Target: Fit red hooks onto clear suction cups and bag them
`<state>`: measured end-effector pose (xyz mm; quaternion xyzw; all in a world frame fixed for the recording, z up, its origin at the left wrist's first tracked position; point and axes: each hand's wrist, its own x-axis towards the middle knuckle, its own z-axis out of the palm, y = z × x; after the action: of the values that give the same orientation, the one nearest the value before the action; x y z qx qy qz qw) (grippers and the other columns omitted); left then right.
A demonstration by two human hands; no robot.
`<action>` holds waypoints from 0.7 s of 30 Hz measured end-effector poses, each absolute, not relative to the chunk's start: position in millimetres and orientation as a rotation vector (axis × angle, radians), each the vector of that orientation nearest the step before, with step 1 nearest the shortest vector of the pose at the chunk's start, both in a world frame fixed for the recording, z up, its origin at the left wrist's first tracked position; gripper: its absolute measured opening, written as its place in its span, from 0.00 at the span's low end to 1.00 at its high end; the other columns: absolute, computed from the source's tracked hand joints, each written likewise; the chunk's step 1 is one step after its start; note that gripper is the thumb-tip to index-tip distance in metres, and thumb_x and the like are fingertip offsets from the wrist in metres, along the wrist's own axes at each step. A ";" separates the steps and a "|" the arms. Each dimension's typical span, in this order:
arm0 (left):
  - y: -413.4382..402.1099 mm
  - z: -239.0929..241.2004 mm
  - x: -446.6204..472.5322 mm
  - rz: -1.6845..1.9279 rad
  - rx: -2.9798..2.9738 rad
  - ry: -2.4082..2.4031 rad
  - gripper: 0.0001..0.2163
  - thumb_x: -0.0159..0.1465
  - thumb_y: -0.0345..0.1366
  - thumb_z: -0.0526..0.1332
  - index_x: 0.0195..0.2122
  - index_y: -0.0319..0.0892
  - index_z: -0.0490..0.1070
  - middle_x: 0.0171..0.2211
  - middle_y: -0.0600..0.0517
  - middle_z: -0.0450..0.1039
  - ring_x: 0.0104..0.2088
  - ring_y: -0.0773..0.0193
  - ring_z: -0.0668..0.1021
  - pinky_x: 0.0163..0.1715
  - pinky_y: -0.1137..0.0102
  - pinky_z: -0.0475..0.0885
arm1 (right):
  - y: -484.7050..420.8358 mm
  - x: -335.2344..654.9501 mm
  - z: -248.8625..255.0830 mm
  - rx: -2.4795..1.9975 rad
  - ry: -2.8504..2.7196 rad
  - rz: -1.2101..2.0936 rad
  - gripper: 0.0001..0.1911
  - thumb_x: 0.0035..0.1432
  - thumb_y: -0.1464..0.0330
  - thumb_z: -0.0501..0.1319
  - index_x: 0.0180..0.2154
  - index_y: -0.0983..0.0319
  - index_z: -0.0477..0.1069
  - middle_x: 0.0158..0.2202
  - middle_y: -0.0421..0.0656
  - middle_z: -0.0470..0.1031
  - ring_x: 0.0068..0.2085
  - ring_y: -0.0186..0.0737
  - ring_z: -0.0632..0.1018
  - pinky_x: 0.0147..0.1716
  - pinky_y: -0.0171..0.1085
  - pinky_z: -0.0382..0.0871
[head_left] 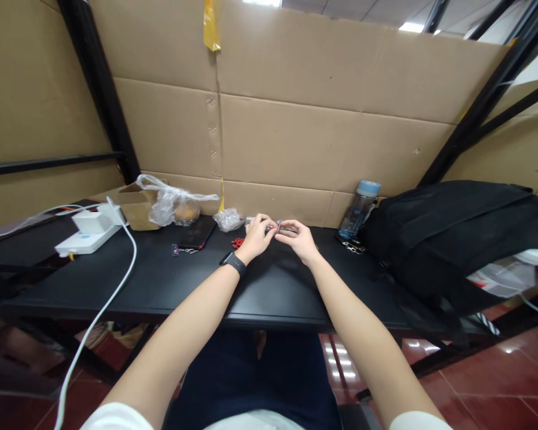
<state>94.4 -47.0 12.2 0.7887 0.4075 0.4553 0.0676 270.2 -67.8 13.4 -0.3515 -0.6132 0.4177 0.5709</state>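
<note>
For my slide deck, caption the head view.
Bare left hand and right hand meet at a small, partly hidden red object over a flat black desk.

A cardboard wall [287,143] backs the black desk [273,295], with yellow tape [212,27] hanging near its top and black posts [97,83] at either side. At the left end sits a white power strip [83,243]; a white cable [63,394] curves down past the desk's front edge. Next comes an open box [137,214], then a clear bag [160,208] with something round and orange inside. A phone [199,232] lies just beside it, a small charm [176,250] at its near end. To the right, a blue-lidded bottle [355,214] leans near a bulky black backpack [443,233]. Red tiles [488,382] cover the floor.
</note>
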 end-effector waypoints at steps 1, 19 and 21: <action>-47.7 12.5 94.7 1.360 2.381 1.223 0.05 0.68 0.36 0.60 0.40 0.46 0.75 0.47 0.47 0.69 0.52 0.52 0.71 0.53 0.57 0.64 | -68.0 269.8 13.6 -0.827 -1.434 0.979 0.28 0.39 0.63 0.78 0.42 0.59 0.72 0.51 0.46 0.77 0.49 0.49 0.81 0.56 0.49 0.74; -45.7 8.6 98.0 1.295 2.263 1.309 0.05 0.66 0.38 0.63 0.39 0.47 0.77 0.46 0.47 0.70 0.53 0.49 0.71 0.53 0.53 0.65 | -65.6 271.9 8.7 -0.772 -1.434 1.062 0.25 0.35 0.65 0.78 0.36 0.59 0.72 0.53 0.46 0.78 0.51 0.49 0.80 0.55 0.49 0.74; -45.6 8.4 97.9 1.332 2.284 1.306 0.04 0.65 0.37 0.63 0.38 0.47 0.78 0.45 0.48 0.70 0.52 0.50 0.71 0.52 0.53 0.65 | -64.5 272.4 7.8 -0.788 -1.435 1.044 0.24 0.35 0.64 0.79 0.36 0.59 0.73 0.50 0.46 0.79 0.49 0.48 0.81 0.54 0.48 0.74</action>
<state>97.9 -45.6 8.4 0.7710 0.4407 0.4495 0.0962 272.4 -64.5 7.8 -0.3348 -0.6099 0.4439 0.5647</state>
